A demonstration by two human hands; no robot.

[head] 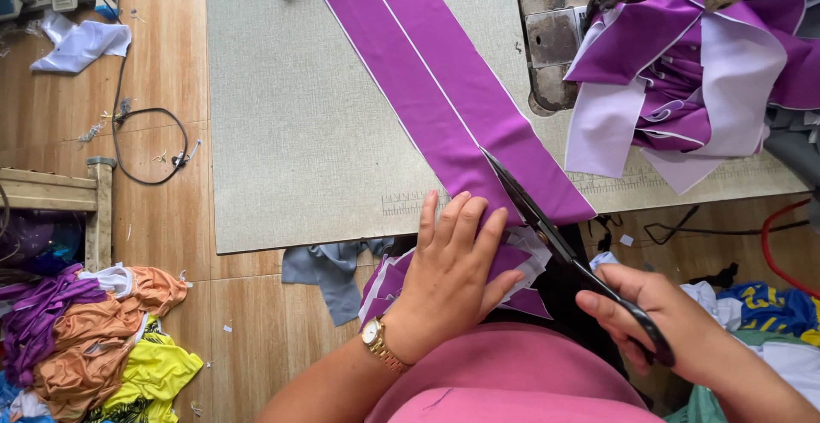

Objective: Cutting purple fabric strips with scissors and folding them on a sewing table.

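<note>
Right hand (675, 325) closed around the black handles of the scissors (564, 248), fingers threaded through the loops, thumb on top. Blades parted only slightly, tips biting into the near end of the purple fabric strip (453, 107) at its edge. Left hand (448, 273) spread flat, fingers together and extended, pressing down on the strip's near end and on a small stack of purple and white cut pieces (521, 261) just beneath; gripped nothing, only held the cloth flat. Gold wristwatch (376, 337) worn on that wrist.

Lower handle of the scissors hidden inside the right palm; right forearm cut off by the frame's edge. Stack under the left hand mostly covered, perhaps several layers, count not readable.

Strip itself long, purple with a thin white border, laid as two parallel bands running diagonally from the top of the frame down across the grey-green table mat (299, 132) toward the body. Sewing machine (555, 30) at the upper right, draped with a heap of purple and lilac pieces (683, 81). Pile of orange, yellow and purple garments (102, 337) on the wooden floor (162, 64) at lower left.
</note>
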